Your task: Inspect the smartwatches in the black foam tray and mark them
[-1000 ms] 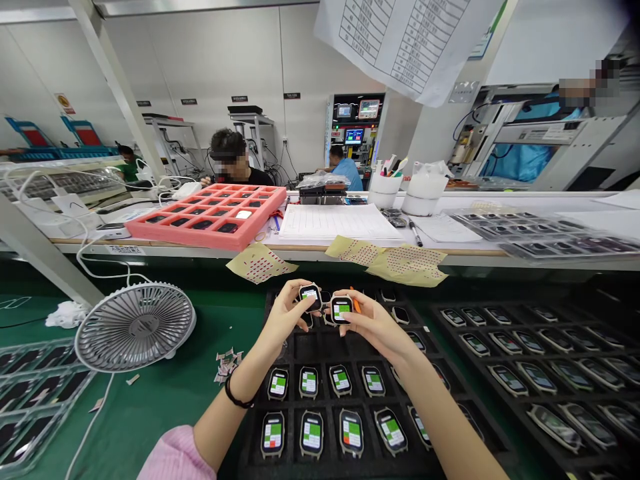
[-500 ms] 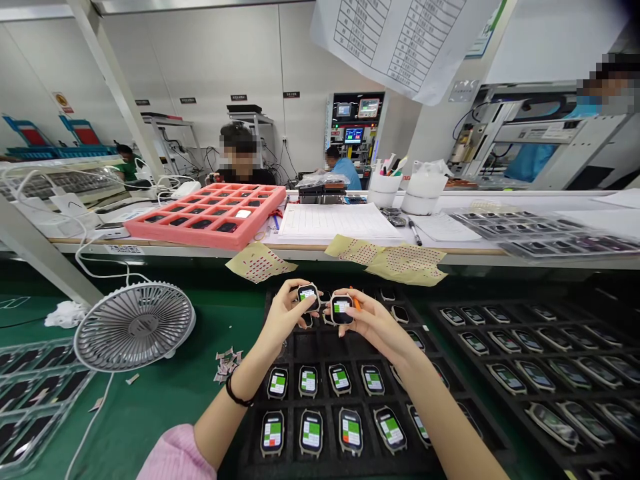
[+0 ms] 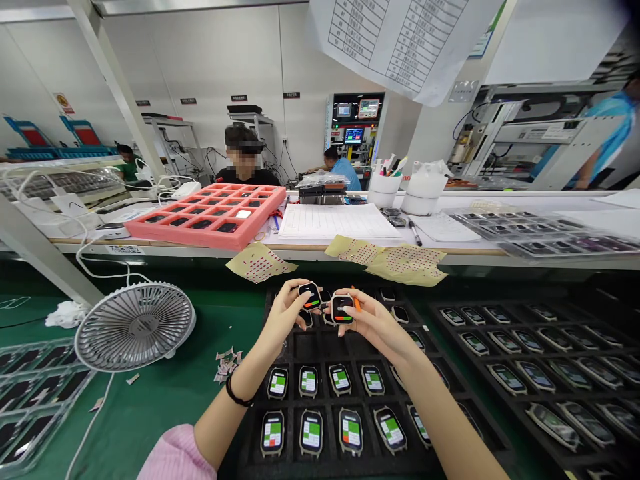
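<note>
Two strapless smartwatches with dark, rounded-square cases are held side by side, just apart, above a black foam tray (image 3: 307, 350). The left smartwatch (image 3: 310, 295), pinched in the left hand (image 3: 283, 315), tilts at an angle; the right smartwatch (image 3: 343, 309), gripped in the right hand (image 3: 375, 327), sits nearly square. Both screens are lit, black with small orange and green marks.

Smartwatch readouts (image 3: 311, 295) too small, co-worker (image 3: 609, 123) cut off

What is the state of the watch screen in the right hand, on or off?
On: the smartwatch screen in the right hand glows with coloured bars.
</note>
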A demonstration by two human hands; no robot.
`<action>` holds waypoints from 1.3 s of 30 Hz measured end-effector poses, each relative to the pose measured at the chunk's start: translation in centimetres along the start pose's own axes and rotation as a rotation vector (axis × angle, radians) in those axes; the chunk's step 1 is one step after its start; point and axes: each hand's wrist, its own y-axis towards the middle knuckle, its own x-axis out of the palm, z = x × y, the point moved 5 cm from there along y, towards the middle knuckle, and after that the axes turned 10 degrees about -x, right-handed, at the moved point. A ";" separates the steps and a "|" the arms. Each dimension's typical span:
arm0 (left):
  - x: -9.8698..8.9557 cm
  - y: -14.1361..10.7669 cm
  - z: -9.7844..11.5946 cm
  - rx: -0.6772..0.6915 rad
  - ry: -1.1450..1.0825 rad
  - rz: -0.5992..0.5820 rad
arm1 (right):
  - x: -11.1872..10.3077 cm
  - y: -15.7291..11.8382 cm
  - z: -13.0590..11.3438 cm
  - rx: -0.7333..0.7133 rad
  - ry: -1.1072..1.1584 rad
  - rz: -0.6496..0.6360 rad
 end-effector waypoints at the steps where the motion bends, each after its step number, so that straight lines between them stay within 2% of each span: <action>1: 0.0 0.0 0.0 -0.002 -0.006 -0.003 | 0.0 0.0 0.0 -0.002 -0.003 0.007; 7: 0.1 -0.1 0.3 0.005 -0.018 -0.005 | -0.3 0.1 0.2 -0.005 -0.010 0.043; 14: 0.3 -0.6 0.9 0.003 -0.055 -0.076 | -0.2 0.1 0.0 -0.006 0.091 -0.003; 21: 0.0 -0.2 0.5 0.047 0.002 -0.028 | 0.0 0.0 -0.1 -0.006 0.061 0.013; 27: 0.1 0.0 0.4 0.101 0.027 -0.057 | 0.1 0.0 -0.2 -0.018 0.048 0.002; 39: -0.3 0.3 0.3 0.060 0.013 -0.012 | 0.2 -0.1 0.0 -0.023 0.032 -0.005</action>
